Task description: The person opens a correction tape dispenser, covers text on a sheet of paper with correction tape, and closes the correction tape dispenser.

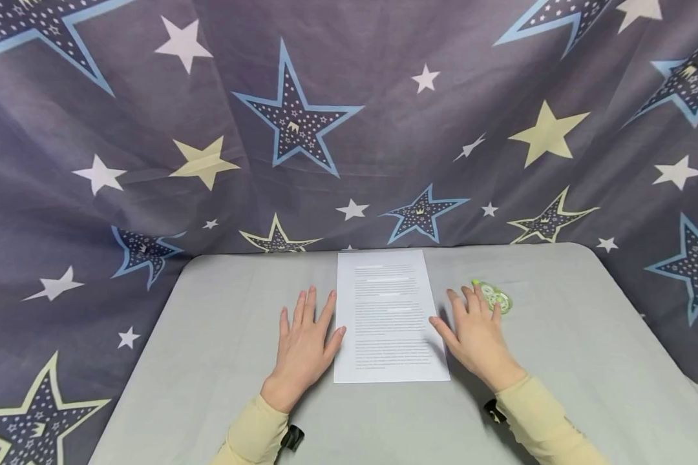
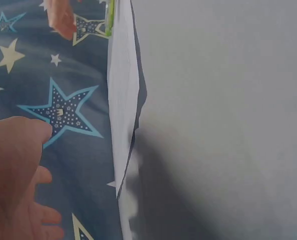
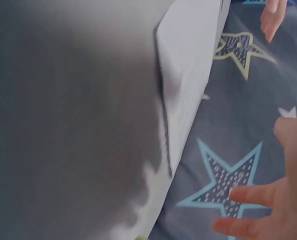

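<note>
A white sheet of printed paper point(image 1: 391, 316) lies flat on the grey table, its long sides running away from me. Just left of it is my left hand point(image 1: 305, 349), palm down with fingers spread and the thumb near the sheet's edge. My right hand point(image 1: 477, 332) hovers at the other side, fingers straight, its thumb over the right edge of the paper. Beyond the right fingertips lies a small green-and-white correction tape dispenser point(image 1: 496, 297), partly hidden by that hand. In the wrist views neither hand point(image 2: 13, 170) point(image 3: 268, 200) holds anything.
The grey table point(image 1: 238, 290) has rounded far corners. Behind it and at both sides hangs a dark curtain point(image 1: 384, 161) printed with stars. Dark straps point(image 1: 293, 438) circle both wrists over pale yellow sleeves point(image 1: 256, 429).
</note>
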### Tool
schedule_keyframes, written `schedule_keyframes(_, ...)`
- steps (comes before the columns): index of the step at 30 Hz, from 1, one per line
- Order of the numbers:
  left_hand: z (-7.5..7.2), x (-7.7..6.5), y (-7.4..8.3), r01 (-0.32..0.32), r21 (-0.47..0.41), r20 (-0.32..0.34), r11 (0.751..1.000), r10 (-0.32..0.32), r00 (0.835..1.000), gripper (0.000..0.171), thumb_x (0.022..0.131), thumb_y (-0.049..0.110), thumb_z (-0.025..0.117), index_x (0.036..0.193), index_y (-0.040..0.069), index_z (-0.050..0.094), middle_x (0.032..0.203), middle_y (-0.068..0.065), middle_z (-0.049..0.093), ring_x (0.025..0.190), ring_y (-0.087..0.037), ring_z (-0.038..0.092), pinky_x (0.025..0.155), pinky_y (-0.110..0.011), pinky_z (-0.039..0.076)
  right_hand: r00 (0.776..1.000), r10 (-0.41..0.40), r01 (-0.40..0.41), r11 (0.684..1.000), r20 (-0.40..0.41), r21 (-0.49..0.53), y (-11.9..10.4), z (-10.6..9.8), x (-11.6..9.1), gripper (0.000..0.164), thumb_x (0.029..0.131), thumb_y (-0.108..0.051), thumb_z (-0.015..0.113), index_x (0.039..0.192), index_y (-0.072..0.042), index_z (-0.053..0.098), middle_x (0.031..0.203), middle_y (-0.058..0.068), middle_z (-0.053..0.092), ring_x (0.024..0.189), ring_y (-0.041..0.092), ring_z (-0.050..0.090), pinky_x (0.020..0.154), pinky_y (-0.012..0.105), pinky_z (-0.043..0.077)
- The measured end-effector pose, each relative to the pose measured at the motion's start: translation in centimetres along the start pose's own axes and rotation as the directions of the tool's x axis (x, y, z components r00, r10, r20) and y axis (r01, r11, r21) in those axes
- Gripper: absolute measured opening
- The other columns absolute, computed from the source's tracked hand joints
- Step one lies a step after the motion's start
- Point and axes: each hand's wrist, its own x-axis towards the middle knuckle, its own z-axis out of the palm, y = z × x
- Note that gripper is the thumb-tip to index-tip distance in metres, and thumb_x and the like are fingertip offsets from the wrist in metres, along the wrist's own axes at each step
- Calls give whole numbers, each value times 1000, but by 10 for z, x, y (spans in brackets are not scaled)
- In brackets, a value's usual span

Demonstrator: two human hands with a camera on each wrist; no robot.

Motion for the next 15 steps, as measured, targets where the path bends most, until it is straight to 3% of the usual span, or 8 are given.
schedule_keyframes(4, -1, 1, -1, -18, -19, -53, 1000, 17, 998, 59, 102, 40, 62, 152, 12, 53, 150, -26, 50, 140, -43, 47, 110, -67, 35, 999, -22, 23, 1000, -48, 12, 17, -2, 11, 54, 97, -32, 71, 132, 7, 58, 125, 36, 57, 117, 56, 56, 94, 73, 44)
schedule_keyframes(8, -3, 2, -2, -52, -11, -122, 999, 51, 991, 47, 102, 35, 63, 142, 10, 62, 131, -19, 64, 120, -37, 60, 99, -57, 44, 998, -15, 15, 1000, -53, 6, 42, -8, 24, 43, 96, -22, 72, 123, 9, 61, 112, 35, 61, 101, 56, 60, 81, 67, 49)
schedule_keyframes(15, -3, 2, -4, -91, 34, -179, 995, 96, 979, 35, 97, 28, 70, 124, 7, 72, 112, -14, 71, 104, -34, 65, 86, -53, 49, 997, 69, -68, 997, 30, -23, 81, -14, 39, 42, 96, -17, 71, 121, 14, 59, 108, 39, 58, 96, 59, 58, 77, 69, 49)
